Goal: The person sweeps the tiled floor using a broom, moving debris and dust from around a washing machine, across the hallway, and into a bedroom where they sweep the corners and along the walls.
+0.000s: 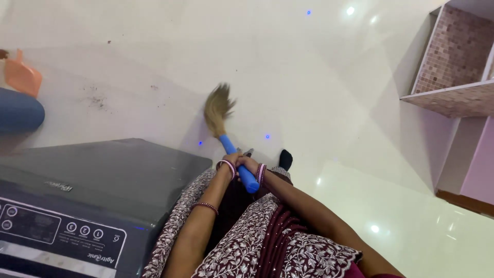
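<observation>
- Floor: white, glossy; dirt specks near its upper-left part.
- Washer: grey, at the lower-left edge.
- Broom: bristles down on the floor just beside the washer's far corner; blue handle.
- Left hand: clenched on the handle.
- Right hand: clenched on the handle, touching the left.
</observation>
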